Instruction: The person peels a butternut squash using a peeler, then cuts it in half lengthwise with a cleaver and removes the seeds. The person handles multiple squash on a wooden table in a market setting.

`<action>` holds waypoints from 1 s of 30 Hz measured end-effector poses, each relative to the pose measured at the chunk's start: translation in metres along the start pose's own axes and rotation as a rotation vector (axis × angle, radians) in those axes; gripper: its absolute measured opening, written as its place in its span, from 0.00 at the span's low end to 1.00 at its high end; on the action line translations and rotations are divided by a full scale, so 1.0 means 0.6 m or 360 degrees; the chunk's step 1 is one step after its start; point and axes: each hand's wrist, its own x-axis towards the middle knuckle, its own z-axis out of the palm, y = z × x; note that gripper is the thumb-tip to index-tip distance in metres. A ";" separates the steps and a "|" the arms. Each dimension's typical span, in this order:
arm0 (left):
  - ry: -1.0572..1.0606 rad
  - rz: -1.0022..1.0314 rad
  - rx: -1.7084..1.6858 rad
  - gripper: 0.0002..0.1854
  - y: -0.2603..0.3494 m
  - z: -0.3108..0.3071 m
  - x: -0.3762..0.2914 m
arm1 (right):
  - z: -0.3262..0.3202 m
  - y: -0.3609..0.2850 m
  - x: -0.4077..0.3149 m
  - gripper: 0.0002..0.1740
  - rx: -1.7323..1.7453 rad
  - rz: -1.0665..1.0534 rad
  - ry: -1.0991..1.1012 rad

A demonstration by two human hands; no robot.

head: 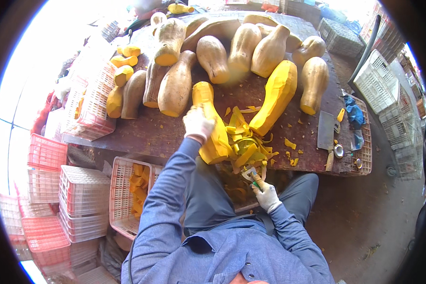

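Observation:
My left hand (198, 122), in a pale work glove, rests on the side of a peeled yellow squash (214, 147) and grips it. That squash lies lengthwise at the front edge of the wooden table (135, 136), its wide end towards me. In my gloved right hand (267, 196) is a peeler (249, 173) with a wide metal head and a partly hidden green handle. The peeler is just off the table's front edge, apart from the squash. A heap of peel strips (246, 142) lies to the right of the squash. Beyond it leans a second peeled squash (275, 97).
Several unpeeled squashes (176, 83) stand across the table's far half. A cleaver (325, 129), a yellow-handled tool (340, 115) and a tape roll (338, 151) lie at the right. A crate of orange pieces (122, 198) and stacked crates (83, 195) are at left.

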 end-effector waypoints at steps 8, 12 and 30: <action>-0.0571 0.0563 0.0294 0.46 0.155 0.039 -0.098 | -0.008 0.018 0.002 0.30 0.0276 -0.0155 0.0208; -0.0701 0.0240 0.0040 0.46 0.175 0.108 -0.097 | -0.027 0.037 -0.001 0.32 0.0469 -0.0098 0.0369; 0.0644 0.0354 -0.0589 0.29 0.046 0.023 -0.250 | -0.029 -0.042 0.098 0.28 0.0925 0.0182 -0.0170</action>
